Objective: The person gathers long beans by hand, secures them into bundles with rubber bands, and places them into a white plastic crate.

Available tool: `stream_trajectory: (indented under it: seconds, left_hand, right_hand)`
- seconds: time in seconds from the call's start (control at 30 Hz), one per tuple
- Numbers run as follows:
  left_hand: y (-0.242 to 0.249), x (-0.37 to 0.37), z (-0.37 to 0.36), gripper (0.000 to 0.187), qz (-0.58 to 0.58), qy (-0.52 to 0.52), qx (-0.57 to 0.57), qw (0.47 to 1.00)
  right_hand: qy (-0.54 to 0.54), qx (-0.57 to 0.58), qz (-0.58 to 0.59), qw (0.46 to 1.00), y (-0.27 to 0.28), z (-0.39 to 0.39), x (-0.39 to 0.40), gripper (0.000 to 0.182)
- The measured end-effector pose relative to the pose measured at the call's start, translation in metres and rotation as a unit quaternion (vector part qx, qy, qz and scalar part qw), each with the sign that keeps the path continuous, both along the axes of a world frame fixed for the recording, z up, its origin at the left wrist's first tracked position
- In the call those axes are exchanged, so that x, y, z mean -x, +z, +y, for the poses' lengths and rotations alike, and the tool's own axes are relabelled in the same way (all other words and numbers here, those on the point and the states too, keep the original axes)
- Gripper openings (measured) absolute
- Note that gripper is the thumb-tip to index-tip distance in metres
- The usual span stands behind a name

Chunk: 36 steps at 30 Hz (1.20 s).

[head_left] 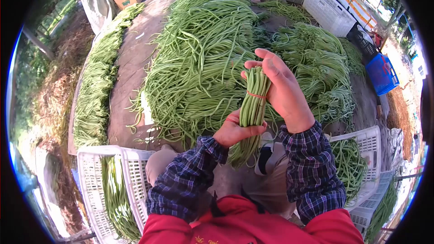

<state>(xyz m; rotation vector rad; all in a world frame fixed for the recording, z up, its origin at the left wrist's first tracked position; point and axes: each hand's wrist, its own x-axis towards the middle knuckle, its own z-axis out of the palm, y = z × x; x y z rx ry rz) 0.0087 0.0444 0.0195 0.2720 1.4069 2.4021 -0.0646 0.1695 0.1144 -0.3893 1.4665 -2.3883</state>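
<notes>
Both hands clamp a bundle of long beans (254,101) bound by a rubber band (256,94). The left hand (235,131) grips low, the right hand (282,88) high, above the bean pile (199,54).

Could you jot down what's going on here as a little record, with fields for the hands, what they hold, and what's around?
left hand: left hand grips the lower part of the bundle of long beans
right hand: right hand wraps the bundle's top
binding: orange rubber band around the bundle
ground ahead: big pile of loose long beans
left side: white crate with beans inside
right side: white crate on the right, also holding beans
far right: blue crate
</notes>
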Motion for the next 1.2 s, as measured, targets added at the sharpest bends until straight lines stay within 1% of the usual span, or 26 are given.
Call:
stream_trajectory:
  seconds: [0.03,0.07,0.1,0.13,0.17,0.2,0.23,0.3,0.33,0.5,0.6,0.63,0.7,0.77,0.8,0.87,0.9,0.97,1.07,1.2]
  left_hand:
    - [0.001,0.0,-0.002,0.031,-0.006,0.005,-0.026,1.0]
    - [0.0,0.001,-0.004,0.03,-0.01,0.008,-0.032,0.999]
    - [0.002,0.001,-0.006,0.03,-0.005,0.014,-0.032,0.999]
    - [0.003,0.001,-0.008,0.03,-0.024,0.029,-0.054,0.998]
    - [0.003,0.001,-0.009,0.031,-0.043,0.043,-0.078,0.995]
    - [0.002,0.001,-0.009,0.033,-0.054,0.058,-0.092,0.993]
    - [0.004,0.002,-0.01,0.033,-0.05,0.063,-0.095,0.992]
    - [0.01,0.001,-0.011,0.03,-0.052,0.062,-0.102,0.992]
    - [0.011,0.0,-0.01,0.033,-0.033,0.079,-0.09,0.992]
    - [0.011,0.003,-0.01,0.036,-0.056,0.048,-0.118,0.99]
    - [0.011,0.006,-0.016,0.034,-0.061,0.014,-0.137,0.989]
    - [0.01,0.007,-0.014,0.034,-0.063,0.011,-0.137,0.988]
    - [0.007,0.007,-0.01,0.033,-0.053,0.047,-0.127,0.989]
    - [0.006,0.008,-0.01,0.033,-0.056,0.033,-0.125,0.99]
    - [0.005,0.009,-0.01,0.032,-0.064,0.035,-0.127,0.989]
    - [0.004,0.009,-0.01,0.031,-0.071,0.037,-0.13,0.988]
    - [0.004,0.009,-0.009,0.031,-0.072,0.052,-0.115,0.989]
    - [0.003,0.008,-0.01,0.03,-0.072,0.067,-0.1,0.99]
    - [0.006,0.008,-0.011,0.029,-0.09,0.075,-0.104,0.988]
    - [0.009,0.004,-0.016,0.024,-0.098,0.089,-0.083,0.988]
  right_hand:
    - [-0.006,0.025,0.01,1.0,-0.001,0.0,0.002,0.053]
    - [-0.034,-0.038,0.058,0.997,-0.004,0.002,0.003,0.052]
    - [-0.029,-0.037,0.062,0.997,-0.005,0.004,0.002,0.052]
    - [-0.075,-0.109,0.128,0.983,-0.006,0.005,-0.001,0.051]
    - [-0.121,-0.178,0.192,0.957,-0.007,0.007,-0.004,0.05]
    - [-0.09,-0.182,0.211,0.956,-0.006,0.01,-0.007,0.042]
    - [-0.084,-0.183,0.216,0.956,-0.004,0.01,-0.013,0.042]
    - [-0.003,-0.337,0.224,0.914,-0.001,0.012,-0.025,0.034]
    - [-0.016,-0.349,0.26,0.9,-0.009,0.01,-0.026,0.033]
    - [0.004,-0.347,0.255,0.902,-0.009,0.015,-0.019,0.034]
    - [0.001,-0.325,0.235,0.916,-0.008,0.016,-0.019,0.031]
    - [-0.004,-0.321,0.24,0.916,-0.009,0.016,-0.019,0.031]
    - [-0.011,-0.319,0.242,0.916,-0.01,0.017,-0.019,0.031]
    - [-0.029,-0.36,0.29,0.886,-0.013,0.018,-0.019,0.03]
    - [-0.03,-0.36,0.29,0.886,-0.014,0.017,-0.018,0.03]
    - [-0.097,-0.366,0.375,0.846,-0.019,0.014,-0.017,0.029]
    - [-0.097,-0.366,0.376,0.846,-0.021,0.013,-0.017,0.029]
    - [-0.143,-0.408,0.454,0.78,-0.025,0.01,-0.017,0.026]
    - [-0.148,-0.406,0.474,0.767,-0.028,0.006,-0.017,0.026]
    - [-0.146,-0.403,0.473,0.77,-0.033,0.004,-0.015,0.023]
